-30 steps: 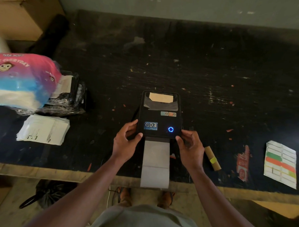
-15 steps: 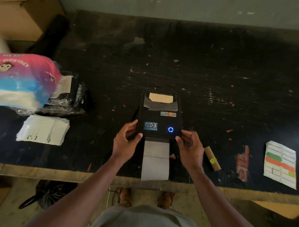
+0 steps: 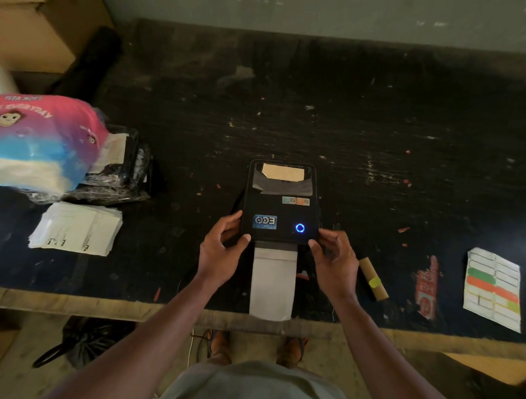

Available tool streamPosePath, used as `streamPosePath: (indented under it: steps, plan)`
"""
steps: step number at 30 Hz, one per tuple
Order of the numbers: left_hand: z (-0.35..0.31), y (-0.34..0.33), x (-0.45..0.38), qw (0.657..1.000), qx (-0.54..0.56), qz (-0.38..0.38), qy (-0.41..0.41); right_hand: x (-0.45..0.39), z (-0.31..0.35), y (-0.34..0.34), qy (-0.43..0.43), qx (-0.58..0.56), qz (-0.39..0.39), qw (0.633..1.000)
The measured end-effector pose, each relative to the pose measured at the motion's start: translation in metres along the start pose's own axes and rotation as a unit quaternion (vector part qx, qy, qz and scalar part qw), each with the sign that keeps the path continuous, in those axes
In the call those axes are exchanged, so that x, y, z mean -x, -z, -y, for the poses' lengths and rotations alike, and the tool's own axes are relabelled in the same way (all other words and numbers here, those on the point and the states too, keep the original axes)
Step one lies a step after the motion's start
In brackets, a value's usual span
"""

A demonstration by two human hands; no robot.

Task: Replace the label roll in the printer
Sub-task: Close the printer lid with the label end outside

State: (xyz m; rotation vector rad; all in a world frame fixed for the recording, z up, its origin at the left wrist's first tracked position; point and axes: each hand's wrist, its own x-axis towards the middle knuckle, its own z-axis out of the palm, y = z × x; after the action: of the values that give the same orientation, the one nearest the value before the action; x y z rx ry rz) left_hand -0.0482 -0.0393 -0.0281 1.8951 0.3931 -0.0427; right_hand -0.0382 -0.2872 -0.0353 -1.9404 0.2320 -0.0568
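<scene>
A black label printer (image 3: 280,212) stands with its lid down near the front of the dark table (image 3: 380,114), a blue ring light glowing on top. Through its lid window shows a brown roll (image 3: 282,172). A strip of blank white labels (image 3: 272,284) hangs out of the front slot and reaches the table's edge. My left hand (image 3: 220,251) grips the printer's front left corner, thumb on top. My right hand (image 3: 334,262) grips the front right corner the same way. An empty cardboard core (image 3: 373,278) lies just right of my right hand.
At the left sit a pink and blue package (image 3: 38,141), a plastic-wrapped black bundle (image 3: 121,175) and a stack of white papers (image 3: 76,229). A coloured label sheet (image 3: 493,287) and a red sticker (image 3: 426,285) lie at the right. Cardboard boxes (image 3: 31,23) stand at the back left.
The label strip has drawn back a little into the printer, so its free end sits nearer the table's edge. Both hands stay on the front corners.
</scene>
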Motion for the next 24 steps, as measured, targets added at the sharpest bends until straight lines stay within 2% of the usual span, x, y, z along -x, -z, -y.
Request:
streamPosePath:
  steps: [24]
  plan:
    - [0.0015, -0.0005, -0.0007, 1.000, 0.002, -0.005, 0.002, -0.0003, 0.0013, 0.0012, -0.011, 0.010, 0.004, 1.000]
